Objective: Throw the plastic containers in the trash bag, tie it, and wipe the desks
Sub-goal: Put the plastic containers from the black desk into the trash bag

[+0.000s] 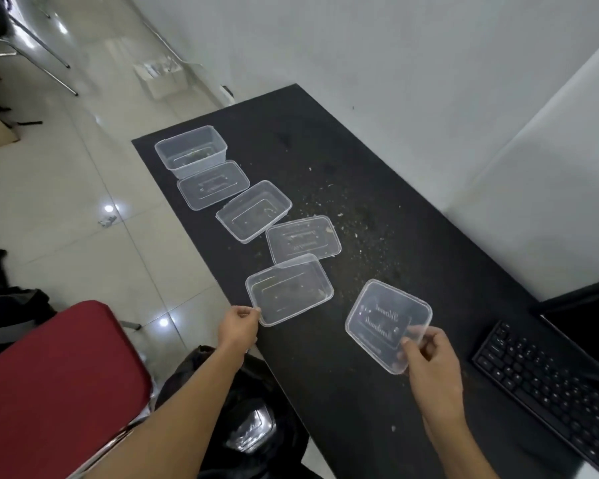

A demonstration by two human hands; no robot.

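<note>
Container (289, 290) upright, long axis across desk (325, 150), left hand (239, 326) pinching

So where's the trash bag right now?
In the head view, the black trash bag sits on the floor at bottom centre, between the red chair on its left and the near edge of the black desk.

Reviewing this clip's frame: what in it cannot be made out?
- Head view: contents of the trash bag, dark and blurred, partly behind the left forearm.
- Head view: lettering on the lid in the right hand, blurred and mirrored.
- Head view: keyboard, cut off at the right edge.
- Head view: specks on the desk, too small to identify.
</note>
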